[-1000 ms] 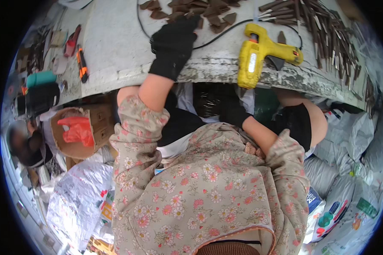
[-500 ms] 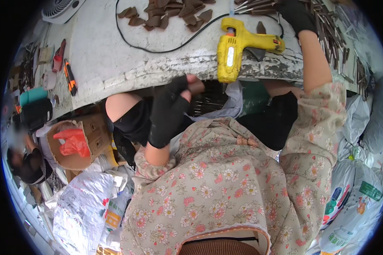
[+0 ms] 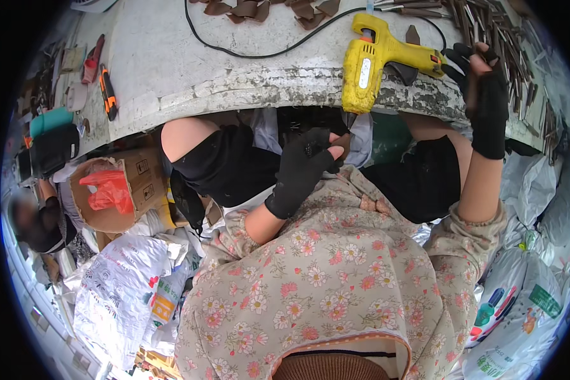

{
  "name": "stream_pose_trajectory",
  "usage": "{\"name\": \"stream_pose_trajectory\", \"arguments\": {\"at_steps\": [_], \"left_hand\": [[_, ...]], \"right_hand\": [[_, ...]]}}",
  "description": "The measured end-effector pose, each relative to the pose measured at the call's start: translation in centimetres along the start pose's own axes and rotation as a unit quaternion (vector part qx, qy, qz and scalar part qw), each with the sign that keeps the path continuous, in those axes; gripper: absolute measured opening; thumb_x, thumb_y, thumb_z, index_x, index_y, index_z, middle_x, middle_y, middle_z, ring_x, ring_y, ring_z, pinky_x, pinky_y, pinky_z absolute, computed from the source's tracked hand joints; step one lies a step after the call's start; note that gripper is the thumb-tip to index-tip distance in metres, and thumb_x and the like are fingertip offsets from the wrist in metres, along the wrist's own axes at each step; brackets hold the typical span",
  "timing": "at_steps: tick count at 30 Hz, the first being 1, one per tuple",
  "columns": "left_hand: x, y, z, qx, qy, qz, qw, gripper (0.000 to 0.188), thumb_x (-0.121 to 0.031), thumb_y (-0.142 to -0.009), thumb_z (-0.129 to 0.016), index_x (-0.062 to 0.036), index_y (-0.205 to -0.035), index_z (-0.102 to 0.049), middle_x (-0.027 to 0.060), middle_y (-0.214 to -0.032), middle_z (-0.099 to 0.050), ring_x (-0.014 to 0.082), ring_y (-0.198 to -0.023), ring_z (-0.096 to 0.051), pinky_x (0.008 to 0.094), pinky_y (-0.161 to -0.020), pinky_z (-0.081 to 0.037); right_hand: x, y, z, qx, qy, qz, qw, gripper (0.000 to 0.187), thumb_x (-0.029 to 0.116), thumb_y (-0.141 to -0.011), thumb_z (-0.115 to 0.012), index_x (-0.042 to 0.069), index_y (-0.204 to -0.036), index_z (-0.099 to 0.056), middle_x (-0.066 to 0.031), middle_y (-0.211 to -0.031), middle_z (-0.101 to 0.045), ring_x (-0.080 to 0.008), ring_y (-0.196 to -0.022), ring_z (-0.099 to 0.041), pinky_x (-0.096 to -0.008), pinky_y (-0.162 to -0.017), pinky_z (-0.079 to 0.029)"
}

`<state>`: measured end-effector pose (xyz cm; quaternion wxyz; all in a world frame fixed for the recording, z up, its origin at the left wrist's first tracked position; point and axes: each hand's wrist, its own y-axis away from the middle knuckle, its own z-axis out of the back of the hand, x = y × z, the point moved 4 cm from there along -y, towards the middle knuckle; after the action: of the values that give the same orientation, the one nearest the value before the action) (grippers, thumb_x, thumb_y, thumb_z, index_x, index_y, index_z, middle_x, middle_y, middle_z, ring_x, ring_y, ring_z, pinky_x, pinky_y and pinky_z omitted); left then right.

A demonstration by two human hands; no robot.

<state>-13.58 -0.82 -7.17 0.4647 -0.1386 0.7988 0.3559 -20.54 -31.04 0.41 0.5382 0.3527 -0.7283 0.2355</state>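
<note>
Brown pieces: far part cut off by top edge, as is stick pile. Brown scrap in left hand: mostly covered by fingers, outline lost. Right hand: fingertips blurred; whether anything sits between them, hard to say. Dark thing below table: partly hidden, kind unclear. Person, far left: indistinct.

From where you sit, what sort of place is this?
Probably a small craft workshop: a yellow glue gun lies on a worn white table, with brown cut pieces and many thin brown sticks nearby.
</note>
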Motion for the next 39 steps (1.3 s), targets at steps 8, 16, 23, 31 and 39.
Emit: {"name": "stream_pose_trajectory", "arguments": {"at_steps": [8, 16, 23, 31, 39], "left_hand": [[0.5, -0.6, -0.5, -0.008, -0.051, -0.030, 0.998, 0.018, -0.006, -0.083, -0.059, 0.0004, -0.099, -0.054, 0.0081, -0.082, -0.063, 0.0131, -0.070, -0.062, 0.0239, -0.060, -0.049], [-0.7, -0.7, -1.3, -0.007, 0.029, -0.002, 1.000, 0.021, -0.007, -0.084, -0.057, 0.0022, -0.102, -0.052, 0.0109, -0.080, -0.063, 0.0148, -0.066, -0.063, 0.0235, -0.056, -0.048], [-0.7, -0.5, -1.3, -0.017, 0.005, -0.019, 1.000, 0.022, -0.009, -0.085, -0.056, 0.0026, -0.102, -0.052, 0.0108, -0.079, -0.062, 0.0155, -0.066, -0.063, 0.0236, -0.052, -0.047], [-1.8, 0.1, -0.4, -0.042, 0.111, 0.029, 0.992, 0.025, -0.024, -0.088, -0.056, -0.0007, -0.098, -0.054, 0.0042, -0.075, -0.058, 0.0106, -0.058, -0.054, 0.0217, -0.053, -0.043], [-0.4, -0.5, -0.1, -0.089, 0.337, 0.195, 0.917, 0.027, -0.036, -0.087, -0.057, -0.0123, -0.075, -0.052, -0.0025, -0.065, -0.049, 0.0069, -0.052, -0.044, 0.0197, -0.047, -0.036]], "right_hand": [[-1.5, 2.3, -5.1, 0.064, 0.595, 0.180, 0.781, 0.064, 0.012, -0.078, -0.066, 0.012, -0.134, -0.036, -0.0107, -0.124, -0.050, -0.0201, -0.089, -0.060, -0.0298, -0.074, -0.048], [-3.4, 0.7, -3.9, 0.101, 0.670, 0.098, 0.729, 0.070, 0.022, -0.068, -0.074, 0.013, -0.130, -0.041, -0.0106, -0.119, -0.054, -0.0265, -0.106, -0.055, -0.0342, -0.083, -0.047], [-4.0, -0.2, -2.2, 0.123, 0.673, 0.146, 0.714, 0.066, 0.027, -0.069, -0.073, 0.015, -0.127, -0.045, -0.0080, -0.122, -0.052, -0.0261, -0.099, -0.058, -0.0353, -0.083, -0.046], [-3.1, 5.1, -6.1, 0.137, 0.517, 0.200, 0.821, 0.047, 0.008, -0.082, -0.059, 0.009, -0.127, -0.045, -0.0131, -0.114, -0.055, -0.0245, -0.098, -0.058, -0.0342, -0.085, -0.044], [-1.3, 13.9, -10.1, 0.268, 0.337, -0.083, 0.899, 0.036, 0.015, -0.080, -0.065, 0.014, -0.115, -0.059, -0.0068, -0.085, -0.064, -0.0222, -0.068, -0.057, -0.0301, -0.063, -0.046]]}}
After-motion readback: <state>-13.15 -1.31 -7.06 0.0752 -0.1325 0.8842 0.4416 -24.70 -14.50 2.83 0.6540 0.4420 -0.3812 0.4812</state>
